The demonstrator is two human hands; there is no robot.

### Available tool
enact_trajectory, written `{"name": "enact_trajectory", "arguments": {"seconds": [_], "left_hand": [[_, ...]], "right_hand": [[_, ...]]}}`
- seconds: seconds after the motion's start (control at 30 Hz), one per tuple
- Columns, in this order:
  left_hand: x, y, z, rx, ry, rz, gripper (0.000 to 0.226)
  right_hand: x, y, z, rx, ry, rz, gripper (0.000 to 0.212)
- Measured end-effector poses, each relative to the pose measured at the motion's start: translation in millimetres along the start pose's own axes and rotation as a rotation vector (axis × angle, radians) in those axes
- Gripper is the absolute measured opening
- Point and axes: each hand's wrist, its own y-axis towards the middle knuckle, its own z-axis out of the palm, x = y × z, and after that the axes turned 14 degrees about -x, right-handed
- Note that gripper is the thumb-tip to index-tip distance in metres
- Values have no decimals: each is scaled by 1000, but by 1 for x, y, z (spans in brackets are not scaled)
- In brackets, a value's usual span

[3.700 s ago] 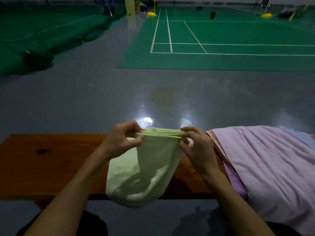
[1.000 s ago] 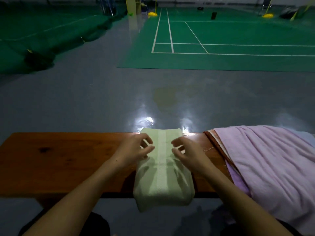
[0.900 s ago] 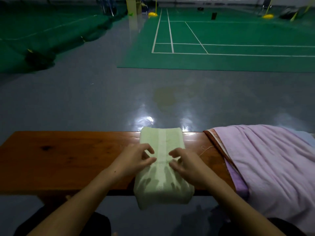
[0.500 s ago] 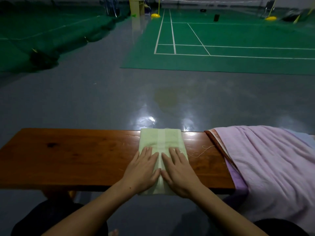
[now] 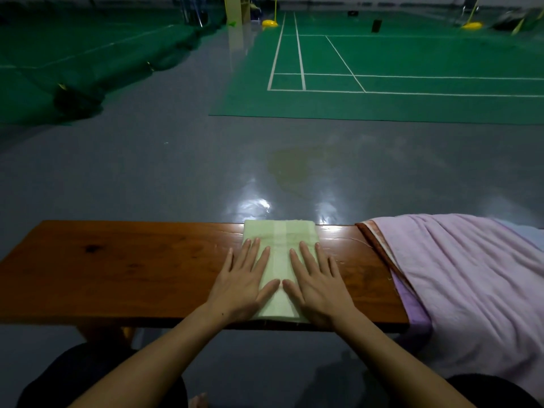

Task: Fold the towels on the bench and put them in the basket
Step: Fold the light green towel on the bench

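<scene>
- Indoor court, bench-side: a person presses a folded green towel [image 5: 279,245] flat on a wooden bench [image 5: 132,266]; the towel lies lengthwise across the plank, far edge at the bench's far side, near edge at the front lip.
- Left hand [image 5: 241,281] lies palm-down on the towel's left half w/ fingers straight and slightly spread, outer fingers spilling onto bare wood; right hand [image 5: 318,282] mirrors it on the right half; the thumbs nearly meet over the pale centre stripe; neither hand grips anything.
- Step in hand, by the look of it: smoothing the last fold of this towel (the bundle already reads as a compact rectangle).
- Just beside it, to the right, a pink towel [image 5: 459,275] drapes unfolded over the bench end and down the front; a purple layer [image 5: 412,307] and a brown-edged cloth [image 5: 371,237] show under it, so several pieces prob. remain.
- Next move calls for lifting the green bundle from both sides w/o letting the layers slip open; then carrying it to the basket, which is not in view, so its direction cannot be told.
</scene>
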Motion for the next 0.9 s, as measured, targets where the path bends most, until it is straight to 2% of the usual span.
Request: {"name": "enact_trajectory", "arguments": {"seconds": [0.17,0.27,0.37,0.43,0.53,0.8,0.9], "left_hand": [[11,-10,-17,64,57,-34,89],[15,-23,-38,25,25,-36,82],[18,-41,-56,-94,-111,-6,65],[18,-53,-64,-86,-190,23,56],[18,-60,-66,-52,-155,86,49],[26,-38,-57,-75,-137,84,62],[28,-32,-55,-92,-139,93,60]], "right_hand": [[-8,-11,-15,35,-32,72,78],[-15,-22,-37,-23,-30,65,72],[-19,-35,-53,-123,115,57,53],[-19,-44,-58,-133,252,94,44],[-19,-51,-60,-87,323,85,45],[-24,-44,-55,-96,253,35,43],[-25,-40,-52,-120,245,46,43]]}}
